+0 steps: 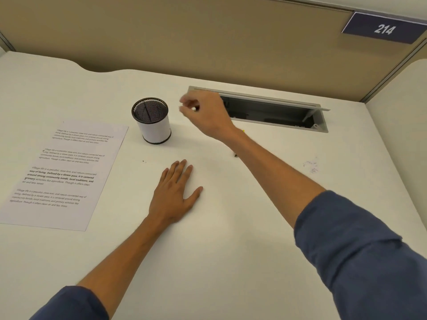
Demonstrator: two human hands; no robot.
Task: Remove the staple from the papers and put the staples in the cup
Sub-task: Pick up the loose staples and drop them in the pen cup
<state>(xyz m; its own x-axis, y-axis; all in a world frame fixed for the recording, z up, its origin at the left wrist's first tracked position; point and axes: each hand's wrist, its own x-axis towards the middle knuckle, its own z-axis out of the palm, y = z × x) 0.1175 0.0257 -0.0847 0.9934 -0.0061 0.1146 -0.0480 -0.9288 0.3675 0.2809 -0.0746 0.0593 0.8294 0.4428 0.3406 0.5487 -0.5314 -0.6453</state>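
The right hand (pixel 205 112) is held above the desk (pixel 231 227) just to the 3 o'clock side of the cup (pixel 152 121), its blurred fingers curled together around something small and pale; what is pinched cannot be told. The left hand (pixel 175 192) is laid flat on the desk, fingers straight, at about 6 o'clock from the cup. The papers (pixel 62 174) are seen lying flat at 8 o'clock from the cup. A small dark object (pixel 235 155) is partly hidden beside the right forearm. An open cable tray (pixel 272 112) is set at 3 o'clock.
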